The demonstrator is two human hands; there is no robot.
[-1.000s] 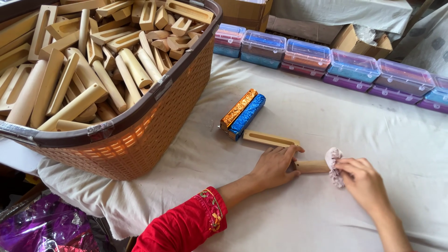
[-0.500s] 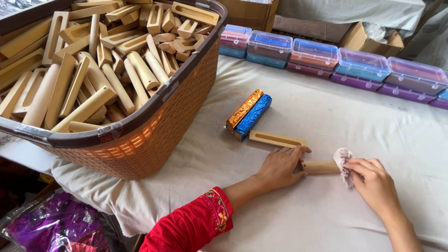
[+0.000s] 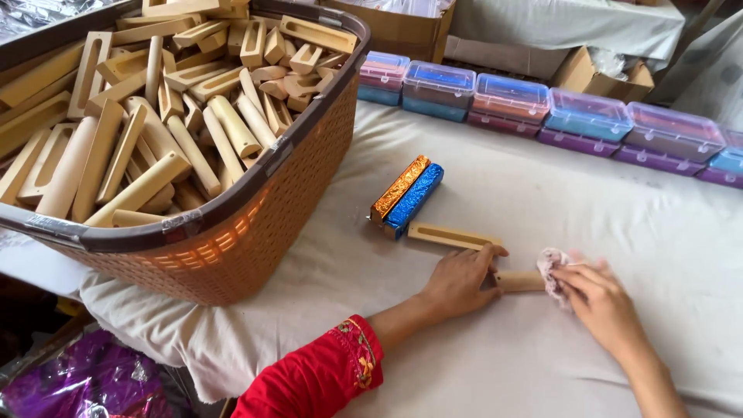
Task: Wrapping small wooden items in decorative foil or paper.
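1. The table point(image 3: 619, 201), covered in an off-white cloth, lies under both hands.
2. A large brown woven plastic basket point(image 3: 255, 232), heaped with pale slotted wooden pieces point(image 3: 155, 116), stands well to the left of the left hand.
3. A row of clear-lidded plastic boxes of coloured glitter point(image 3: 511, 104) lines the table's far edge, well beyond both hands.
4. The left hand point(image 3: 458, 280), on a red embroidered sleeve point(image 3: 321, 379), presses down flat on one end of a short pale wooden block point(image 3: 520, 281).
5. The right hand point(image 3: 600, 298) pinches a small crumpled pinkish cloth point(image 3: 551, 267) against the block's other end.
6. An orange glitter bar point(image 3: 398, 187) and a blue glitter bar point(image 3: 414, 200) lie touching, just beyond the left hand.
7. A slotted wooden piece point(image 3: 453, 236) lies between them and the left hand.
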